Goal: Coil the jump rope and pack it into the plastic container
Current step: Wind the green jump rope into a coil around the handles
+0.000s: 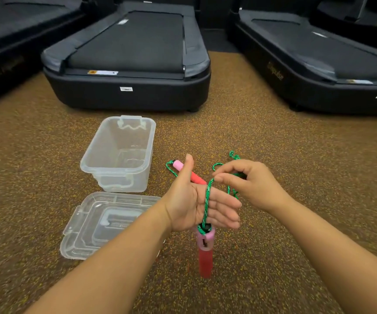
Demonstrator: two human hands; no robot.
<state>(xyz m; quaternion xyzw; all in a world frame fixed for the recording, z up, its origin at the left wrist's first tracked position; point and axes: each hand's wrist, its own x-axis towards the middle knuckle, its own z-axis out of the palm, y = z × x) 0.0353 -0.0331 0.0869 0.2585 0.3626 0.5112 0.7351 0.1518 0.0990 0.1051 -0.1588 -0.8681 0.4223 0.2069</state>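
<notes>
My left hand (196, 200) is held flat, palm up and fingers straight, with the green jump rope (206, 200) looped once across the palm. One red-and-pink handle (205, 252) hangs straight down below that hand. My right hand (248, 184) pinches the rope just above the left fingers. The other handle (188, 173) lies on the floor behind my left thumb. More rope trails on the floor beyond my right hand. The clear plastic container (119, 155) stands open and empty to the left.
The container's clear lid (106, 225) lies flat on the speckled brown floor in front of the container. Black treadmills (126, 60) stand in a row behind, one at the centre and others at either side.
</notes>
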